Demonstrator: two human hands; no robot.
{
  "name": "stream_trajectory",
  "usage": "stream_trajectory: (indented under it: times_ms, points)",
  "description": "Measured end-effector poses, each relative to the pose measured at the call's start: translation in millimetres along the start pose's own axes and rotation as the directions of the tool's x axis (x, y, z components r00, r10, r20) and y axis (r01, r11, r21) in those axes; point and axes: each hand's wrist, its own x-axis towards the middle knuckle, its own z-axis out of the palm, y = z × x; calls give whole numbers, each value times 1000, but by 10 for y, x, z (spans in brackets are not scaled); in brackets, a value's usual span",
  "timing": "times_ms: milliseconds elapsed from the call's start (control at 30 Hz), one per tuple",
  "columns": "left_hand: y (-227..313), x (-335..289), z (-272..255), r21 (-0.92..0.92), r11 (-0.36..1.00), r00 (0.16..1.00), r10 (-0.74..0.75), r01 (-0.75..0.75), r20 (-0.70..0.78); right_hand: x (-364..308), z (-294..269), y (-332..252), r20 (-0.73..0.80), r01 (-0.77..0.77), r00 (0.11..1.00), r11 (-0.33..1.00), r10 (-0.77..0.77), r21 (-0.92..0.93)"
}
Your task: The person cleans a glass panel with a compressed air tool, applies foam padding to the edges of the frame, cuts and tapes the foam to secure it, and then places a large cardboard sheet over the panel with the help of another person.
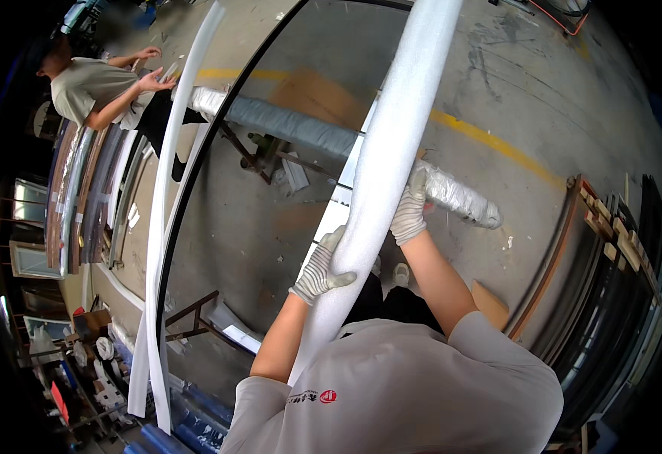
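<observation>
A long strip of white packing foam (399, 125) runs from the top of the picture down to my body, draped along the near edge of a large glass panel (301, 45). My left hand (325, 271), in a striped white glove, is closed on the foam's left side, with the thumb lying over it. Further up, my gloved right hand (409, 208) holds the foam's right side, its fingers partly hidden by the sheet. Along the panel's far dark frame edge (214, 125) hangs another white foam strip (166, 163).
The panel rests on wrapped supports, one grey and plastic-covered (463, 197). A co-worker (100, 91) stands beyond the far edge, hands raised. Long profiles (81, 197) are stacked at left, more dark profiles (603, 280) at right. A cardboard piece (490, 304) lies by my right side.
</observation>
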Motion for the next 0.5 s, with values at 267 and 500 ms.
stream_trajectory:
  times_ms: [267,500]
  points:
    - [-76,449,-150,-485,871,985,144,-80,97,149,209,139,148,-108,975,938,164,-330]
    - [22,499,-268,359,933,923,143,-6,-357,52,-300,95,-391,-206,906,640,-161,-741]
